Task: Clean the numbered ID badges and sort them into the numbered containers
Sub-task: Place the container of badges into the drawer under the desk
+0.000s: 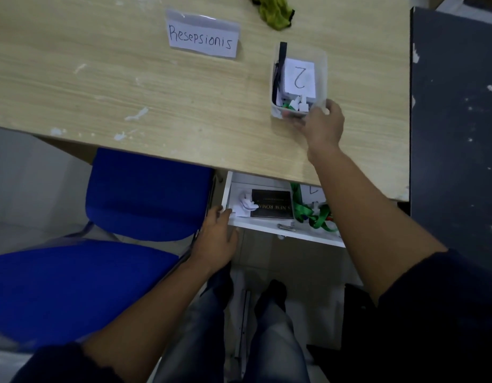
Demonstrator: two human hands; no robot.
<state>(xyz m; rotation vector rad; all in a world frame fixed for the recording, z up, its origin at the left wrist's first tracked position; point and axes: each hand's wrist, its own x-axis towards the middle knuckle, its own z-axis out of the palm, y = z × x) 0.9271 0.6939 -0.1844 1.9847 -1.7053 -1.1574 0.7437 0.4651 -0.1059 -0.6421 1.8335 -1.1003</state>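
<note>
A clear plastic container marked "2" stands on the wooden desk at the right, holding badges with black and green lanyards. My right hand grips its near rim. Below the desk edge a white drawer is pulled out. Inside it lie badges with green lanyards, a paper with a number partly hidden under the desk, a dark booklet and crumpled white paper. My left hand touches the drawer's left front corner with straight fingers.
A paper sign reading "Resepsionis" stands on the desk at the back. A yellow-green cloth lies at the far edge. A blue chair stands left of the drawer. A dark panel borders the desk on the right.
</note>
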